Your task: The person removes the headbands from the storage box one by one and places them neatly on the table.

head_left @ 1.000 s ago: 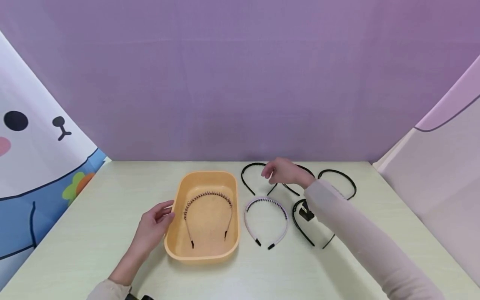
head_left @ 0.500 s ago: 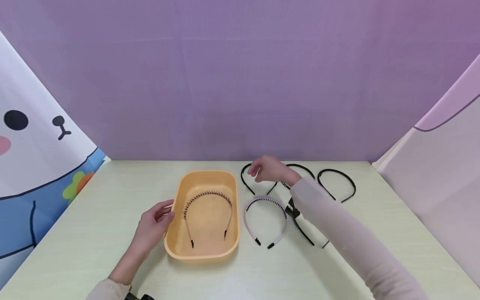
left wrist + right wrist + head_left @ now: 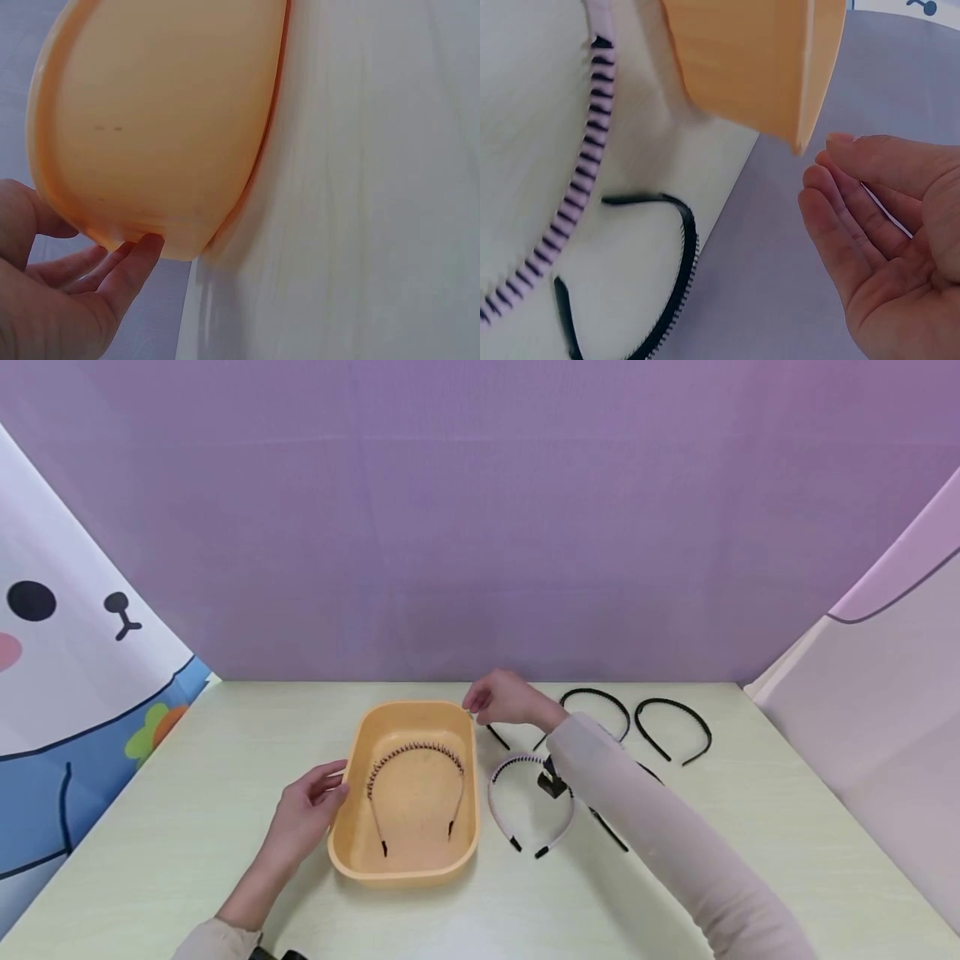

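A yellow-orange plastic tray (image 3: pixel 405 878) stands on the table with one thin spiky headband (image 3: pixel 420 746) lying inside it. At its left wall, my left hand (image 3: pixel 303 810) grips the rim, thumb at the edge and fingertips against the outer wall (image 3: pixel 127 187). My right hand (image 3: pixel 510 700) is at the tray's far right corner, thumb and fingers bent toward the rim with a gap between them. In the right wrist view that hand (image 3: pixel 889 225) holds nothing, its fingertips beside the tray corner (image 3: pixel 799 139).
Right of the tray lies a lilac-and-black headband (image 3: pixel 497 810). Black headbands lie at the back (image 3: pixel 596 692) and far right (image 3: pixel 675 702); another (image 3: pixel 611 833) is mostly under the right sleeve. One more black headband (image 3: pixel 694 247) lies near the right hand. A purple curtain (image 3: pixel 480 527) hangs behind.
My right hand has moved left over the back headband to the tray's far right corner. My left hand, the tray and the headbands have stayed in place.
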A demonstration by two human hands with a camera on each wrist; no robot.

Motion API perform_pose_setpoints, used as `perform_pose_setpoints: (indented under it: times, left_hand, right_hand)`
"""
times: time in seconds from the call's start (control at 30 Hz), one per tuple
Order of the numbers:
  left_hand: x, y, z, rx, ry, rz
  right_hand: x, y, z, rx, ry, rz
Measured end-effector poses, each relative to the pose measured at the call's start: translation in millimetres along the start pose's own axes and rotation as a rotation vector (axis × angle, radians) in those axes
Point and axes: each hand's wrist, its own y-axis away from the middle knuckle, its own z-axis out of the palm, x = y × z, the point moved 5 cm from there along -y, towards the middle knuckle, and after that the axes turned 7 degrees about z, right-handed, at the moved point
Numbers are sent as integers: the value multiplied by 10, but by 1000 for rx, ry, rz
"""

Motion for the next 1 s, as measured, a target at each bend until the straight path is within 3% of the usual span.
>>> perform_pose_setpoints:
  times: [0.6, 1.0]
  left_hand:
    - [21, 6, 6, 2, 10, 18]
    - [17, 10, 5, 8, 14, 11]
  right_hand:
    - [-108, -230, 201, 18, -61, 37]
    - [-225, -330, 394, -8, -55, 4]
